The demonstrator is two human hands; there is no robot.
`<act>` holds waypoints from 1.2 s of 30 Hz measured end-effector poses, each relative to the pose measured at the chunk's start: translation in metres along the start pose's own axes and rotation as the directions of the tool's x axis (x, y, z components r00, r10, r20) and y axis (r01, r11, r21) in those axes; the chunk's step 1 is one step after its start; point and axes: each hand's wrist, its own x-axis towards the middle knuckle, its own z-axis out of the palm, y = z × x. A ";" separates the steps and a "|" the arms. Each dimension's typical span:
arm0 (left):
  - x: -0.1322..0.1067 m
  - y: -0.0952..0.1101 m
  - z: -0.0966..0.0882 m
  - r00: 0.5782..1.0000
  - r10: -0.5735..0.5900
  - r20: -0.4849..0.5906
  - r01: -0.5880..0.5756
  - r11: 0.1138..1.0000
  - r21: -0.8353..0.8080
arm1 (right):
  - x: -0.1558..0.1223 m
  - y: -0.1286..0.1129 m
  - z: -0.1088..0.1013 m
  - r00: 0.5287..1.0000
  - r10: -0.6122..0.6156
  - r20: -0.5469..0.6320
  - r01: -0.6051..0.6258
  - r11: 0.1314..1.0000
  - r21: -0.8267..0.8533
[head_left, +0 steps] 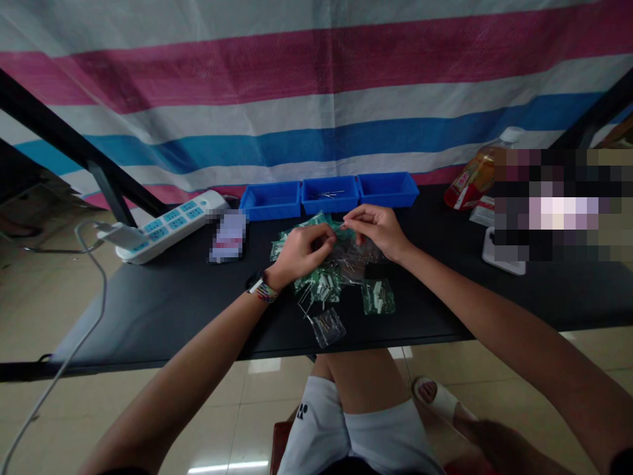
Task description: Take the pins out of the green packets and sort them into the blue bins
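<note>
My left hand [301, 252] and my right hand [376, 229] meet over a pile of small clear and green plastic bags [330, 280] on a black table [163, 303]. Both hands have their fingers pinched together, fingertips almost touching above the pile. What they pinch is too small to make out. The bags hold small white and metal parts. One clear bag [328, 326] lies near the table's front edge, a green one [378, 296] to its right. A banded watch sits on my left wrist.
Three blue trays [329, 193] stand in a row behind the pile; the middle one holds thin metal pins. A white power strip [165, 225] lies at the back left, a drink bottle [477, 173] at the back right. A striped tarp hangs behind.
</note>
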 end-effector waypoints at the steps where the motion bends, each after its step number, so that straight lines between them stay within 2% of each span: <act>1: 0.000 0.001 0.000 1.000 -0.001 -0.012 0.001 1.000 0.009 | -0.002 0.001 0.000 1.000 -0.003 -0.007 0.003 1.000 0.000; 5: 0.001 0.003 0.003 0.996 -0.032 -0.078 0.033 0.999 0.018 | -0.007 -0.002 0.000 0.999 -0.046 -0.008 0.046 0.999 -0.013; 11: -0.002 0.000 0.007 0.979 -0.091 -0.181 0.079 0.994 -0.075 | -0.011 -0.010 0.002 0.998 -0.055 0.015 0.055 0.998 -0.030; 18: -0.001 0.001 0.003 0.975 -0.014 -0.222 0.021 0.999 0.031 | -0.015 -0.016 0.002 0.998 -0.058 -0.007 0.058 0.996 -0.067; 25: -0.001 0.005 0.001 0.980 -0.009 -0.199 0.020 0.999 0.051 | -0.022 -0.016 0.004 0.988 -0.155 0.020 0.156 0.977 -0.146; 30: -0.003 0.006 0.001 0.979 -0.031 -0.201 0.036 0.999 0.023 | -0.022 -0.015 0.005 0.993 -0.108 0.048 0.114 0.985 -0.131; 36: -0.005 0.004 0.002 0.971 -0.017 -0.239 0.005 0.999 -0.050 | -0.019 -0.014 0.005 0.997 -0.081 0.013 0.082 0.985 -0.152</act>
